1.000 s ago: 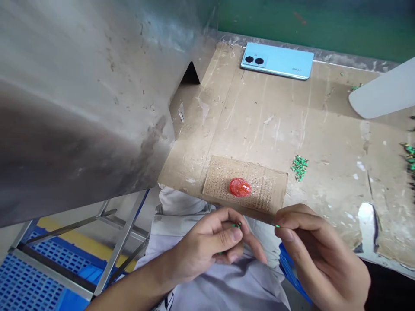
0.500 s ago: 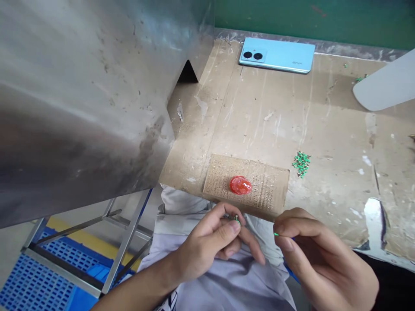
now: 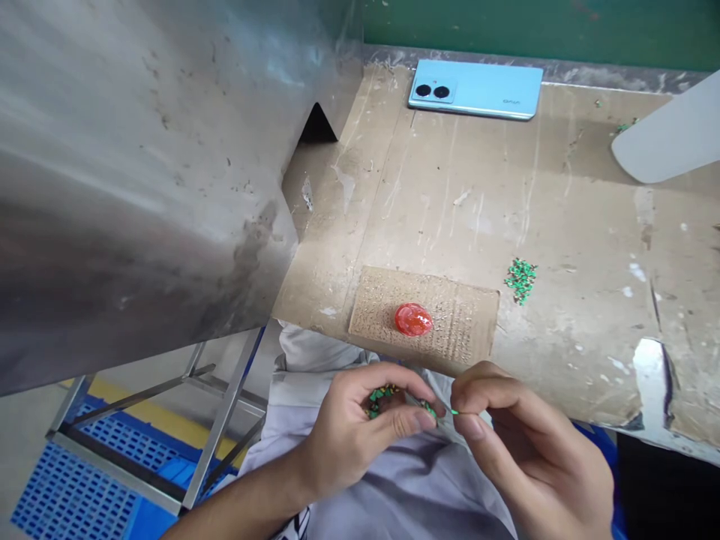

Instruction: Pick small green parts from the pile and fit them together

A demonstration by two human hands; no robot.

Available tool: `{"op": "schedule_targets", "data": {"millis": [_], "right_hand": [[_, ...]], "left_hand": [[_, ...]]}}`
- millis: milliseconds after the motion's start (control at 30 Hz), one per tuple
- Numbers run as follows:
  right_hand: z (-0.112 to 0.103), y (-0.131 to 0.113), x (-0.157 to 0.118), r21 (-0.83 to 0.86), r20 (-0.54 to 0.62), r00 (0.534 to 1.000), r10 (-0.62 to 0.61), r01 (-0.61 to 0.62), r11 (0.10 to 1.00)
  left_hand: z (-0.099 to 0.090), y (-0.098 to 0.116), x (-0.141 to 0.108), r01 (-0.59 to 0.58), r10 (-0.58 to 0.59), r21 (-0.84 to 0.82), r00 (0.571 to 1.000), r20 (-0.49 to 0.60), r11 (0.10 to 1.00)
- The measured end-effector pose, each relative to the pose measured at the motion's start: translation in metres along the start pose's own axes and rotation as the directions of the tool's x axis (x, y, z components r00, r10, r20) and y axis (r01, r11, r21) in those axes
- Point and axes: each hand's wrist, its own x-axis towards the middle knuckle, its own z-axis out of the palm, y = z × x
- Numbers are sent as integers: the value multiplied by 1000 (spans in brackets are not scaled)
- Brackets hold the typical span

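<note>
Your left hand (image 3: 360, 427) is curled and cupped low over your lap, with a cluster of small green pieces (image 3: 378, 401) sitting against the fingers and palm. Its thumb is pressed in toward the fingers. Your right hand (image 3: 523, 435) is closed to a pinch just beside it, thumb and forefinger gripping a thin green sliver (image 3: 453, 412) that points toward the left hand. The two hands are nearly touching, and another green bit (image 3: 430, 409) shows in the small gap between them. It's too small to tell exactly what these pieces are.

In front of you, the bench (image 3: 585, 225) is covered in worn, scuffed cardboard. Near its front edge, directly above your hands, lies a ribbed cardboard pad (image 3: 469, 315) with a glossy red lump (image 3: 413, 319) on it. A small heap of green pieces (image 3: 520, 280) sits just right of the pad. A pale blue phone (image 3: 475, 89) lies face down at the top of the frame, against a green wall (image 3: 534, 22). A white curved panel (image 3: 669, 131) juts in at the upper right, and a large stainless steel sheet (image 3: 140, 187) fills the upper left. Below it, at the lower left, are a metal frame (image 3: 222, 427) and a blue plastic grid (image 3: 67, 495).
</note>
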Motion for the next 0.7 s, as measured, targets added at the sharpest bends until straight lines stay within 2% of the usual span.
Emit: {"op": "schedule_targets", "data": {"millis": [167, 400, 533, 700], "right_hand": [[0, 1, 1, -7, 37, 999, 40, -40, 999], [-3, 1, 0, 26, 135, 987, 86, -91, 996], [-2, -2, 0, 26, 163, 980, 112, -117, 993], [-1, -2, 3, 12, 162, 979, 120, -124, 992]], "left_hand": [[0, -2, 3, -192, 197, 119, 980, -28, 974], [1, -5, 1, -314, 325, 185, 945, -30, 931], [1, -5, 3, -362, 367, 183, 930, 6, 914], [1, -5, 3, -355, 356, 153, 934, 19, 922]]}}
